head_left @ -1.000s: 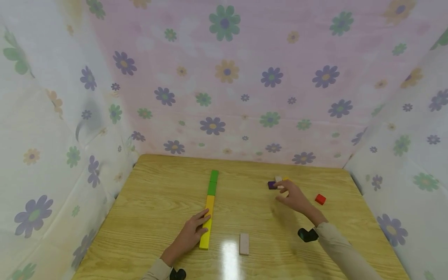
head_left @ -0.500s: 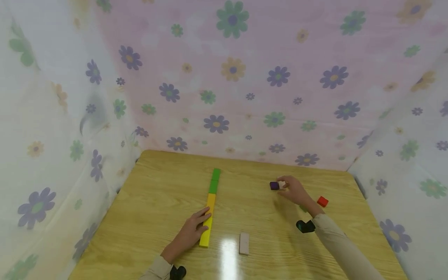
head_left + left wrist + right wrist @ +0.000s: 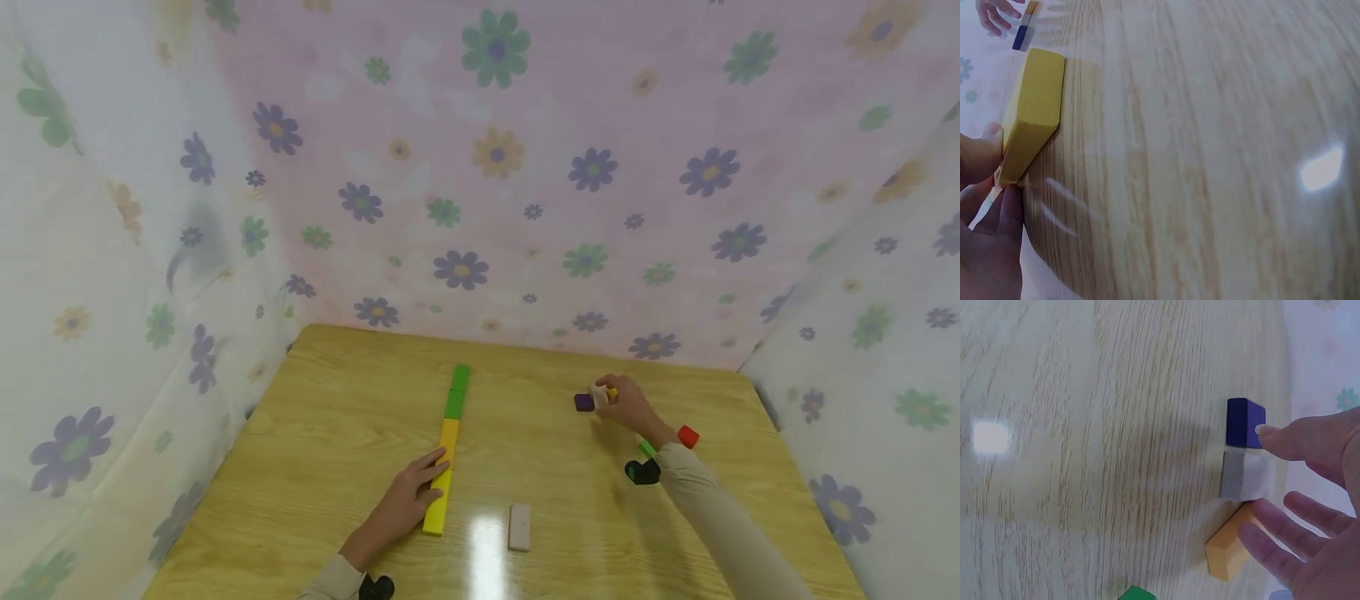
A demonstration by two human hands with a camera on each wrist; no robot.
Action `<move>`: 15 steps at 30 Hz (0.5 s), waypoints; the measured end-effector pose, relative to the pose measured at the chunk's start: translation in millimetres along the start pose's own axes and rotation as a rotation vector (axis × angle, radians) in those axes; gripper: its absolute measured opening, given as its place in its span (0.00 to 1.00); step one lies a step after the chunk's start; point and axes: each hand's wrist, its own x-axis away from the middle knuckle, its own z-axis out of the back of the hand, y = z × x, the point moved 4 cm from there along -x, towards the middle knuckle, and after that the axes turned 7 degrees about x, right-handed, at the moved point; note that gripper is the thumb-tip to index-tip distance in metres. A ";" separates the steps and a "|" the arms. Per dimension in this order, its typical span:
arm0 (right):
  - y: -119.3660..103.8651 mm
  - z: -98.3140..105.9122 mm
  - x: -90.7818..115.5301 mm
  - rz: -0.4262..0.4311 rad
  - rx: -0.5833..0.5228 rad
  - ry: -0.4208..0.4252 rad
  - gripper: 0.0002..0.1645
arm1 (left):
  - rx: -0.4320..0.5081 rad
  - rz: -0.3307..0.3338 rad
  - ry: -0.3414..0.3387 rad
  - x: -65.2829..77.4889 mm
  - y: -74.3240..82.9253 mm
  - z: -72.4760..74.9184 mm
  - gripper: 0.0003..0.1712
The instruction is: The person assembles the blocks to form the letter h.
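A straight row of blocks lies on the table's left half: two green blocks (image 3: 457, 392) at the far end, then an orange-yellow block (image 3: 449, 432) and a yellow block (image 3: 434, 521). My left hand (image 3: 401, 500) rests at that row; the left wrist view shows its thumb and fingers pinching a yellow block (image 3: 1041, 94). At the right, my right hand (image 3: 632, 408) reaches over a pale wooden block (image 3: 1244, 475) between a purple block (image 3: 1244, 423) and an orange block (image 3: 1225, 550). Its thumb tip is at the purple block, its loosely bent fingers beside the pale and orange ones.
A red block (image 3: 688, 437) and a light green block (image 3: 647, 449) lie near the right forearm. Another pale wooden block (image 3: 519, 527) lies near the table's front middle. Flowered cloth (image 3: 525, 208) encloses the table at the back and sides.
My right hand has shifted slightly at the small blocks, and the light green block and orange block show more beside it. The left hand has stayed at the row.
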 end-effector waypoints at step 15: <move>14.1 -8.7 -11.3 -0.006 0.065 -0.014 0.34 | -0.001 0.023 -0.011 -0.6 3.8 2.1 0.25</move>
